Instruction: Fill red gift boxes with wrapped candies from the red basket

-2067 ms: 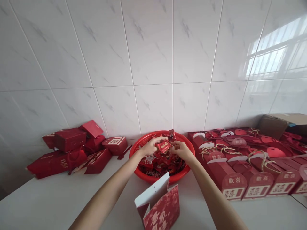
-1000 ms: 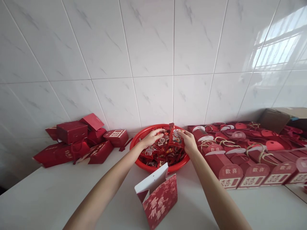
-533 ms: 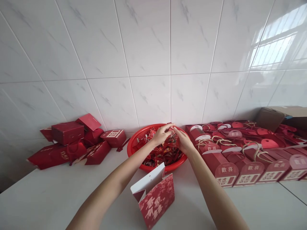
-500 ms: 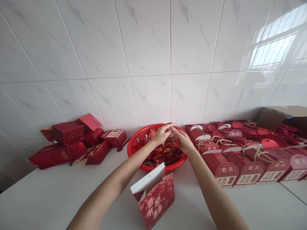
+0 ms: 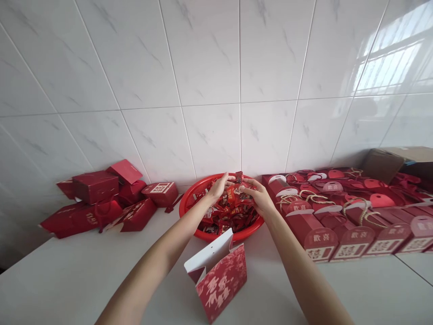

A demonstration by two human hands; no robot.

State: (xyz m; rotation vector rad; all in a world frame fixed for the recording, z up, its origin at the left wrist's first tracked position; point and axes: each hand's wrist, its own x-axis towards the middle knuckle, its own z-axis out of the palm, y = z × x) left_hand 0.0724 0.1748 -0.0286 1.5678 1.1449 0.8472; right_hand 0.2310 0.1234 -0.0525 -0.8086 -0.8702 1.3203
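A red plastic basket [image 5: 184, 212] holds a heap of small wrapped candies [image 5: 225, 210], mostly red. My right hand [image 5: 260, 196] is over its right side, thumb and fingers closed on a red wrapped candy [image 5: 238, 177]. Across from it, my left hand [image 5: 219, 187] is over the candies with its fingers stretched toward the right hand. It appears to hold nothing, though its fingertips are partly hidden. In front of the basket, between my forearms, a red paper gift bag [image 5: 223, 282] with pale lettering stands with its top open.
Rows of red gift boxes [image 5: 352, 239], some with rope handles, line the right side of the white table [image 5: 135, 271]. On the left lies a pile of red boxes and bags [image 5: 98, 189]. A cardboard box [image 5: 385, 169] sits far right, and a tiled wall [image 5: 216, 135] stands behind.
My hands have moved apart from each other, the left one shifting left. The red candy by the right fingers now shows more clearly. The gift bag stays put.
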